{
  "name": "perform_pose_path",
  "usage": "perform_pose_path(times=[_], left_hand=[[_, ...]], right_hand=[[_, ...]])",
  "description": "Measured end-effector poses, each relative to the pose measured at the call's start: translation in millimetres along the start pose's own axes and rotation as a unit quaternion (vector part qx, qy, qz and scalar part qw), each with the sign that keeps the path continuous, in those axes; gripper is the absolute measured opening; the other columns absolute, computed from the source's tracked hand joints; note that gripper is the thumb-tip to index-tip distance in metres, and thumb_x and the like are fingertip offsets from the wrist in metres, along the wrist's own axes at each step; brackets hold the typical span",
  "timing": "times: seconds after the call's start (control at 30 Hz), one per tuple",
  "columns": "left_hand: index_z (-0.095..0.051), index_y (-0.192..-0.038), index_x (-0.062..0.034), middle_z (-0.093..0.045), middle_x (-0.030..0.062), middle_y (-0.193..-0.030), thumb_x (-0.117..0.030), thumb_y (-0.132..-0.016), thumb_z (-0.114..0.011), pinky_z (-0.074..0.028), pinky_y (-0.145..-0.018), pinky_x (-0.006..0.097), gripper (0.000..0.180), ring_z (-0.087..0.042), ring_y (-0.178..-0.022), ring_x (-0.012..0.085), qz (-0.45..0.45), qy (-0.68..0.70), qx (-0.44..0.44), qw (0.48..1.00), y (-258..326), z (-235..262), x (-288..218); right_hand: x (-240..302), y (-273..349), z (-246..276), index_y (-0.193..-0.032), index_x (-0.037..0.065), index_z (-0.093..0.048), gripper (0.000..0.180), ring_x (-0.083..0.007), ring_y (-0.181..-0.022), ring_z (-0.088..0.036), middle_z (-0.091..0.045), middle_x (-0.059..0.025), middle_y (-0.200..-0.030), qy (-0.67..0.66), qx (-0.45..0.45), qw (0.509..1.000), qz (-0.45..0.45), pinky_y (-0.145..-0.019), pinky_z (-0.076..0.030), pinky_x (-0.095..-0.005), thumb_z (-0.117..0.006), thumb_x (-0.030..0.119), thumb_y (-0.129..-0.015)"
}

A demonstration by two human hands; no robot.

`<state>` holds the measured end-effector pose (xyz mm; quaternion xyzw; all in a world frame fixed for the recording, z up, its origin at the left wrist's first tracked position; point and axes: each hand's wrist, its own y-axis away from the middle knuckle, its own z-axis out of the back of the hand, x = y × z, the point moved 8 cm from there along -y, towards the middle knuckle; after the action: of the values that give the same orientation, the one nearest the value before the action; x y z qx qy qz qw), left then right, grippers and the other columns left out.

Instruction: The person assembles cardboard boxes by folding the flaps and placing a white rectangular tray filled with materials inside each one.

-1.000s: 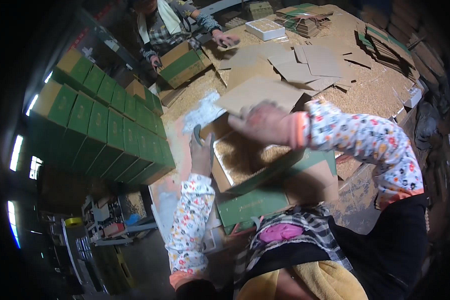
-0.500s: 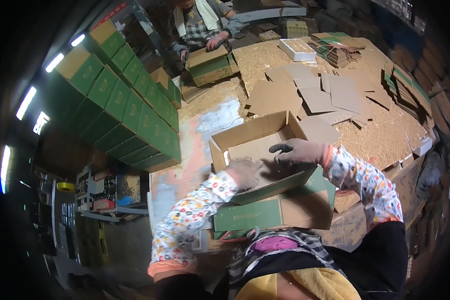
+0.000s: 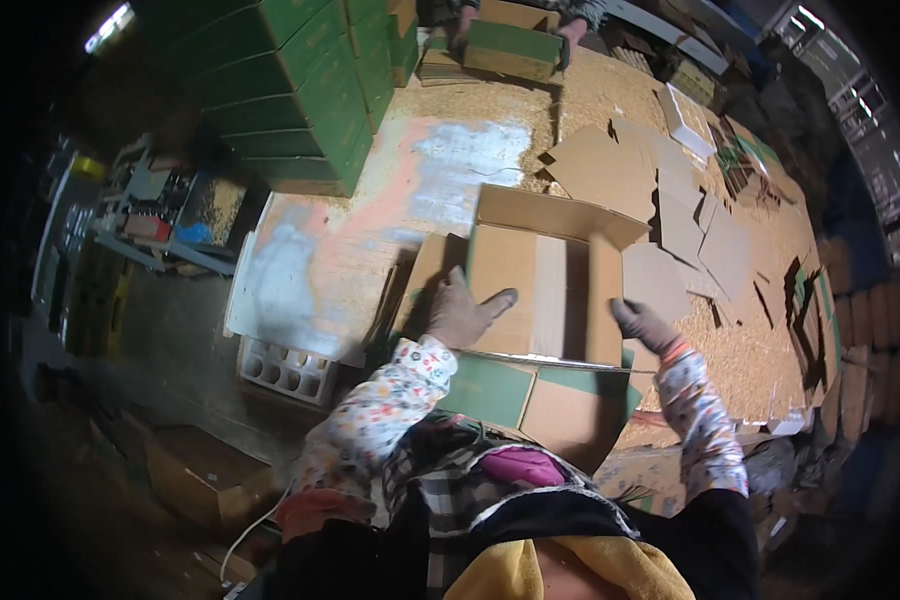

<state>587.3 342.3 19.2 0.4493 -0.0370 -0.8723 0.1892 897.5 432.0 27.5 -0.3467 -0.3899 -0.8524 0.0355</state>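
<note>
In front of me stands a cardboard box (image 3: 555, 215), its top uncovered and its far flap upright. A lighter strip and a dark gap show between its left and right panels. My left hand (image 3: 462, 312), in a dark-tipped glove, lies against the left side with its fingers stretched and thumb apart over the left panel. At the right side, my gloved right hand (image 3: 648, 326) has its fingertips closed at the edge of the right panel; part of its fingers is hidden. A flattened green-and-brown carton (image 3: 482, 390) lies beneath the box's near side.
Stacked green boxes (image 3: 310, 90) stand at the far left. Loose cardboard sheets (image 3: 615, 170) lie on wood shavings to the right, near a white tray (image 3: 686, 122). Across the table a co-worker's hands (image 3: 571, 32) hold another green box (image 3: 513, 48). A white holed tray (image 3: 286, 370) sits below the table's left edge.
My hands have come out of the box's inside to its left and right sides. The box now shows panels across its top. The whole view has shifted and turned.
</note>
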Motion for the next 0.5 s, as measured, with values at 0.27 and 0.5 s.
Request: perform_pose_path(times=[0.27, 0.5], left_hand=[[-0.056, -0.109, 0.0070, -0.062, 0.0228, -0.104, -0.048, -0.078, -0.067, -0.044, -0.088, 0.037, 0.064, -0.059, -0.099, 0.0326, -0.030, 0.298, 0.015, 0.954, -20.8, 33.8, 133.8], [-0.063, -0.102, -0.0004, -0.066, 0.0047, -0.079, -0.020, -0.086, -0.064, -0.048, -0.060, 0.026, 0.025, -0.059, -0.066, 0.0125, 0.196, 0.503, -0.247, 0.805, 9.3, 95.4, 487.3]], right_hand=[[23.1, 44.0, -114.9, -0.124, 0.001, -0.051, 0.042, -0.0203, -0.114, -0.051, -0.055, -0.0110, -0.123, -0.342, -0.178, 0.918, 0.097, -0.098, -0.040, -0.0335, -0.051, 0.029, -0.093], [224.4, -68.5, -296.3, -0.122, 0.002, -0.052, 0.037, -0.0213, -0.110, -0.054, -0.057, -0.0103, -0.119, -0.470, -0.015, 0.882, 0.027, -0.092, -0.046, -0.0351, -0.055, 0.023, -0.092]])
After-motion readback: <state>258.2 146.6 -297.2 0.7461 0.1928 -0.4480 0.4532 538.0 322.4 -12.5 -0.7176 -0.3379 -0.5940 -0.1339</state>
